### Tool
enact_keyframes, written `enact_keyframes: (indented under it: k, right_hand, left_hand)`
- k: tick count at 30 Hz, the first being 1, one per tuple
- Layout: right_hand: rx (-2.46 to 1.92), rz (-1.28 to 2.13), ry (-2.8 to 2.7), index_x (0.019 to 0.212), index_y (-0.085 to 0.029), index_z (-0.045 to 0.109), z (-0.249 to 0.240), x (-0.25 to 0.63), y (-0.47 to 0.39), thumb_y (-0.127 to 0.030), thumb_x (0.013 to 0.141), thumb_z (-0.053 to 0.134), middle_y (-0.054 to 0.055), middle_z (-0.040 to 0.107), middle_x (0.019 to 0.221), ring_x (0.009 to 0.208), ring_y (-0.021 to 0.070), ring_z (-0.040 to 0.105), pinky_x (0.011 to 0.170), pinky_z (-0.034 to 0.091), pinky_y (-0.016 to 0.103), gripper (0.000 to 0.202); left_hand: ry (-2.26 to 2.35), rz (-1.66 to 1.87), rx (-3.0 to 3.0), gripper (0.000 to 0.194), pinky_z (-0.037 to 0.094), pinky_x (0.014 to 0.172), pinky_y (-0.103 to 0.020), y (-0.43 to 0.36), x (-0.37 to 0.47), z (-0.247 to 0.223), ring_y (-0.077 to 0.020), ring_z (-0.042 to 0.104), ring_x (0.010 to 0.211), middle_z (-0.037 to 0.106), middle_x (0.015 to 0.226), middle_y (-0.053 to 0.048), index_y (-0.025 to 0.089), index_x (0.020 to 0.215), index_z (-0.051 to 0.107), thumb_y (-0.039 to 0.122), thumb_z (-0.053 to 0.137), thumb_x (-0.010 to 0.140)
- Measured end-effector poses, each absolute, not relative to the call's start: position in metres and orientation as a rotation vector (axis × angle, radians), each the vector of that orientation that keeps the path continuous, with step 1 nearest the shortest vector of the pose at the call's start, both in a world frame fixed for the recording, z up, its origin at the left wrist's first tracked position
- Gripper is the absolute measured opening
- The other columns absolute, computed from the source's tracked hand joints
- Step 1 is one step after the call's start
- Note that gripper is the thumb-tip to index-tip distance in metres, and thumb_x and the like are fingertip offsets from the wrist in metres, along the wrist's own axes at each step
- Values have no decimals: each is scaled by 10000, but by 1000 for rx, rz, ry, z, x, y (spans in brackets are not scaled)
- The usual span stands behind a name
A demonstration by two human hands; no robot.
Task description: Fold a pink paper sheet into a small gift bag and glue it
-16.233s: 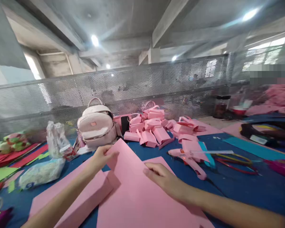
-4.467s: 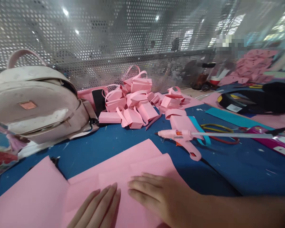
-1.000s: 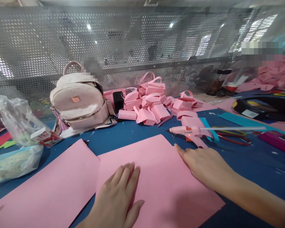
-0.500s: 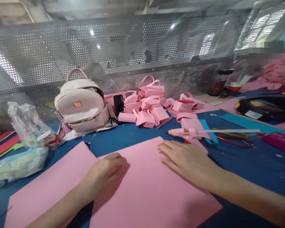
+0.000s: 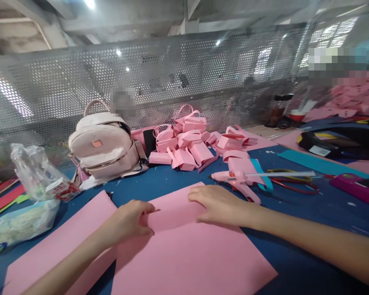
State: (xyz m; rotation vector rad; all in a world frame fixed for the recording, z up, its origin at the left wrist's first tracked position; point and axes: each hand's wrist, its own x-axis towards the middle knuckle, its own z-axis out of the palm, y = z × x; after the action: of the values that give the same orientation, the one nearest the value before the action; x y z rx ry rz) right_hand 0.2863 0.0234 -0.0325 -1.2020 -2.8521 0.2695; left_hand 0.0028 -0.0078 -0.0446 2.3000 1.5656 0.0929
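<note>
A large pink sheet of paper (image 5: 187, 254) lies in front of me on the blue table. My left hand (image 5: 133, 219) holds its far left side, fingers curled over and thumb on the near face. At the far right part, my right hand (image 5: 219, 205) grips it in the same way. Between the hands the far strip of the sheet bends upward, with a soft shadow line below it. A second pink sheet (image 5: 64, 246) lies to the left, partly under my left forearm. A pink glue gun (image 5: 233, 177) with a clear glue stick rests just beyond my right hand.
Several folded pink paper baskets (image 5: 190, 143) are heaped at the back, beside a cream backpack (image 5: 101, 143). Plastic bags (image 5: 30, 172) and a small box (image 5: 62, 189) stand left. Scissors (image 5: 292, 182), a blue strip (image 5: 320, 164) and a purple tool (image 5: 353, 186) lie right.
My hands have come closer together and now grip the sheet, where before they lay on it. Its far strip has bent up. The view has tilted slightly upward.
</note>
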Motion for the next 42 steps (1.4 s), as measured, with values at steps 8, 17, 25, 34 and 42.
enact_keyframes:
  k: [8,17,25,34,42]
  right_hand:
    - [-1203,189,-2864,887,-204,659,-35,287,23,-207,815,673,45,735,902,868,271,690,660,421,306,73]
    - [-1003,43,-2757,1332,-157,530,-33,284,10,-116,786,757,145,544,1374,1272,310,478,1043,401,457,592]
    - [-542,117,-2987,1351,-111,546,-46,303,-28,-443,849,704,167,617,1339,1242,338,531,1033,410,468,622]
    - [-441,-267,-2797,1117,-191,667,-76,297,-36,-162,894,527,90,744,1020,954,227,655,784,489,340,265]
    - [-511,-142,-2835,989,-200,664,-60,304,-36,-163,929,520,73,722,965,886,204,630,746,453,320,160]
  left_hand:
    - [1670,83,2247,268,490,805,-355,-13,4,-46,-320,656,992,729,971,-75,204,958,730,243,650,705]
    - [1576,246,2219,555,524,906,-339,-6,-3,-52,-253,641,1101,679,1192,-65,223,1253,585,194,731,718]
    - [1116,313,2731,413,436,1062,-393,-28,1,-65,-217,506,1312,506,1481,-46,335,1371,488,152,462,1002]
    - [1439,459,2308,128,477,936,-362,-11,-2,-68,-231,601,1065,636,1166,-84,202,956,643,161,531,910]
    - [1297,331,2126,445,460,578,-195,-6,-13,-33,-111,540,634,666,902,2,270,1290,611,236,570,849]
